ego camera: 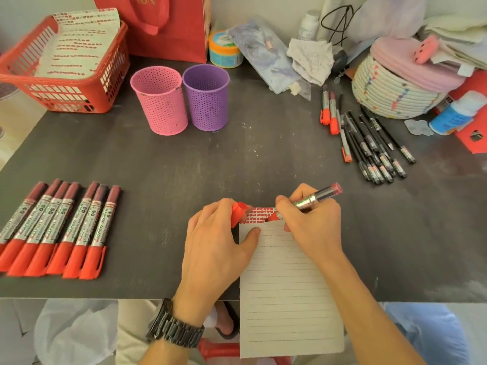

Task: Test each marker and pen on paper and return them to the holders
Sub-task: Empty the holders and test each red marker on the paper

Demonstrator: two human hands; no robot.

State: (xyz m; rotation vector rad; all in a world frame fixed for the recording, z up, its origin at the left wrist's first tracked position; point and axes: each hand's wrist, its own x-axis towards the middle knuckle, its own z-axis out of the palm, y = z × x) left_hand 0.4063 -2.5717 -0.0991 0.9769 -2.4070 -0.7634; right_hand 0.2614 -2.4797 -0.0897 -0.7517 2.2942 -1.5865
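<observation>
1. Red marker with a silver labelled barrel: uncapped and tilted, held in the right hand. The right fingers grasp the barrel close to the tip. The tip meets the white lined paper sheet near its top edge, among rows of red test marks.
2. Left hand: the thumb presses on the left edge of the sheet. The fingers grasp the red marker cap.
3. The sheet lies on the dark grey desk. Its lower part overhangs the near edge.
4. Pink perforated holder and purple perforated holder: upright, side by side, at the back of the desk.
5. Row of capped red markers: lies side by side at the left of the desk, caps toward the near edge.
6. Cluster of black pens: lies at the right of the desk.
7. Red plastic basket: stands at the back left and holds paper with red marks.
</observation>
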